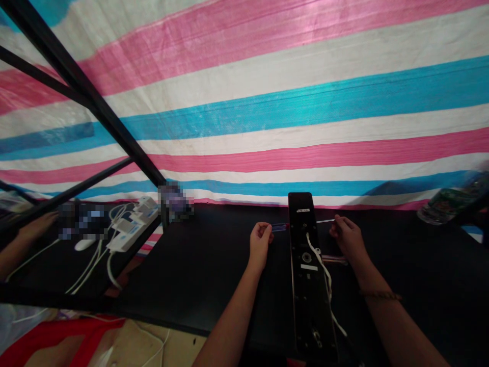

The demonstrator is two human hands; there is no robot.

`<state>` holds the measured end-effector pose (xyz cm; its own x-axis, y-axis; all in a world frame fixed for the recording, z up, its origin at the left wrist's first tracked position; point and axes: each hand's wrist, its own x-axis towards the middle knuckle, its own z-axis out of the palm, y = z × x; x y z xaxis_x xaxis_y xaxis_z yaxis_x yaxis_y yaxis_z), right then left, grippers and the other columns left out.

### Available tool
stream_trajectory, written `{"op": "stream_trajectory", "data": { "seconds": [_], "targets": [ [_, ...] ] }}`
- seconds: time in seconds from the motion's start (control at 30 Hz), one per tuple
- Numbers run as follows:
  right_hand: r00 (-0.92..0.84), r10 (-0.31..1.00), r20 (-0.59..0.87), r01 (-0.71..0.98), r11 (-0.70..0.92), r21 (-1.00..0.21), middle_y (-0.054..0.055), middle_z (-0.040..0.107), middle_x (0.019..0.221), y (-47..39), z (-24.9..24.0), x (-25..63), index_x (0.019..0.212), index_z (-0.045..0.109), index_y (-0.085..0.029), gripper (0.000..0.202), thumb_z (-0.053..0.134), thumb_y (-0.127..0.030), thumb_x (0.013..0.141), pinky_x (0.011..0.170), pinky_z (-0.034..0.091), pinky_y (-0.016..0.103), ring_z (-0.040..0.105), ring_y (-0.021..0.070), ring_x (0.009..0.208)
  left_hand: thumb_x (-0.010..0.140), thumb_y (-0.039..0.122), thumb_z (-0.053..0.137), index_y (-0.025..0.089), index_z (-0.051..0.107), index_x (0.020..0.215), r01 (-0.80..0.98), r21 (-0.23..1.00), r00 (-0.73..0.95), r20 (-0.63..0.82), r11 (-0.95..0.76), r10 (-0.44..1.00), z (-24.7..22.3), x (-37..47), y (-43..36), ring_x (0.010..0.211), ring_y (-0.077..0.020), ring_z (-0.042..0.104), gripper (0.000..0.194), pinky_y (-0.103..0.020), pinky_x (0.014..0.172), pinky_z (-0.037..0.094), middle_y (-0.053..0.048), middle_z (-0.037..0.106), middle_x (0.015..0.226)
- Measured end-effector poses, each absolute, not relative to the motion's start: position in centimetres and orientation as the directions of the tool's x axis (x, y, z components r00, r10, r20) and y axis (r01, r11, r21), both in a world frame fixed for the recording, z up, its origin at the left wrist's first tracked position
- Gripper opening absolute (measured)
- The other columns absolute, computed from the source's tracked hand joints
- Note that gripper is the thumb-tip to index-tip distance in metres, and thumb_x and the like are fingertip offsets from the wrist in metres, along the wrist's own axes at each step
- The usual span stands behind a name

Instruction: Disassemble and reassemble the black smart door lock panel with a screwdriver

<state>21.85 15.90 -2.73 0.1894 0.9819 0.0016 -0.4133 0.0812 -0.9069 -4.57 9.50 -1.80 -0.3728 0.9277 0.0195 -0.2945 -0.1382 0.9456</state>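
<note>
A long black panel (309,300), like the back of a door lock, stands out in front of me with small screws, a round fitting and a twisted white cable (323,265). Left of its upper part, my left hand (260,239) is closed on the bluish clear handle of a screwdriver (278,227). On the other side, my right hand (347,235) pinches a thin metal shaft, apparently the same screwdriver's; the panel hides the middle. Just right of the panel, below my right hand, lies a pinkish slender item (334,259) whose kind is unclear.
The black table (183,265) runs beneath. A green-labelled clear container (437,206) stands at far right. Leftward are a black metal frame (130,137), a white power strip (132,229) with plugs and cables, and another person's arm (26,237). Striped sheeting (267,112) hangs behind.
</note>
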Motion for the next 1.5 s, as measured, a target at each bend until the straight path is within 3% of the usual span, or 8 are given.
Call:
{"op": "stream_trajectory", "data": {
  "seconds": [0.23,0.4,0.57,0.77,0.97,1.23,1.5],
  "targets": [
    [0.200,0.980,-0.004,-0.426,0.083,-0.901,-0.007,0.046,0.051,15.7,-2.3,21.7,0.057,0.054,-0.019,0.047,0.090,-0.047,0.067,0.037,0.028,0.020,0.035,0.0042,0.043,0.074,0.043,0.076,0.018,0.063,0.089,-0.303,0.944,-0.367,0.011,-0.130,0.930,-1.7,-4.6,9.4,0.053,-0.0097,0.049,0.031,-0.021,0.051,0.034,0.005,0.055,0.059],
    [0.210,0.978,0.004,-0.418,0.094,-0.904,-0.005,0.052,0.055,15.9,-2.9,21.8,0.061,0.059,-0.019,0.043,0.091,-0.049,0.064,0.042,0.037,0.020,0.041,0.0051,0.046,0.072,0.040,0.076,0.019,0.064,0.088,-0.291,0.949,-0.360,0.007,-0.119,0.933,-1.8,-4.6,9.4,0.055,-0.0105,0.051,0.029,-0.022,0.052,0.035,0.005,0.055,0.061],
    [0.220,0.975,-0.003,-0.400,0.087,-0.912,-0.001,0.062,0.065,16.4,-3.8,22.1,0.079,0.071,-0.019,0.041,0.092,-0.050,0.061,0.048,0.048,0.023,0.053,0.0091,0.053,0.072,0.040,0.076,0.019,0.062,0.085,-0.275,0.954,-0.357,0.015,-0.120,0.934,-2.0,-4.7,9.5,0.056,-0.0106,0.052,0.028,-0.022,0.053,0.035,0.004,0.056,0.064],
    [0.215,0.976,-0.034,-0.443,0.067,-0.894,-0.001,0.065,0.067,16.5,-4.0,22.3,0.084,0.074,-0.019,0.042,0.093,-0.048,0.059,0.052,0.051,0.022,0.056,0.0091,0.057,0.074,0.037,0.075,0.020,0.060,0.084,-0.249,0.960,-0.332,0.036,-0.125,0.943,-2.0,-4.6,9.4,0.055,-0.0102,0.049,0.025,-0.021,0.052,0.034,0.005,0.055,0.062],
    [0.223,0.975,-0.017,-0.438,0.084,-0.895,-0.001,0.062,0.064,16.3,-3.5,22.2,0.074,0.069,-0.020,0.039,0.093,-0.047,0.060,0.046,0.046,0.022,0.053,0.0095,0.054,0.073,0.034,0.077,0.020,0.060,0.086,-0.230,0.964,-0.314,0.055,-0.132,0.948,-1.7,-4.6,9.3,0.052,-0.0091,0.046,0.026,-0.021,0.052,0.032,0.007,0.051,0.059],
    [0.223,0.975,-0.021,-0.458,0.085,-0.885,-0.005,0.050,0.055,16.0,-2.7,22.0,0.059,0.058,-0.019,0.043,0.091,-0.046,0.066,0.041,0.033,0.019,0.037,0.0047,0.048,0.076,0.036,0.073,0.020,0.060,0.087,-0.247,0.959,-0.321,0.052,-0.136,0.946,-1.7,-4.5,9.2,0.053,-0.0107,0.049,0.023,-0.022,0.051,0.033,0.005,0.054,0.059],
    [0.222,0.974,-0.032,-0.450,0.073,-0.890,-0.002,0.060,0.063,16.2,-3.4,22.1,0.073,0.070,-0.019,0.040,0.094,-0.048,0.058,0.048,0.046,0.021,0.049,0.0073,0.053,0.073,0.031,0.076,0.020,0.062,0.085,-0.228,0.964,-0.311,0.059,-0.134,0.949,-1.3,-4.4,9.1,0.052,-0.0093,0.045,0.022,-0.022,0.052,0.032,0.007,0.051,0.059]
  ]
}}
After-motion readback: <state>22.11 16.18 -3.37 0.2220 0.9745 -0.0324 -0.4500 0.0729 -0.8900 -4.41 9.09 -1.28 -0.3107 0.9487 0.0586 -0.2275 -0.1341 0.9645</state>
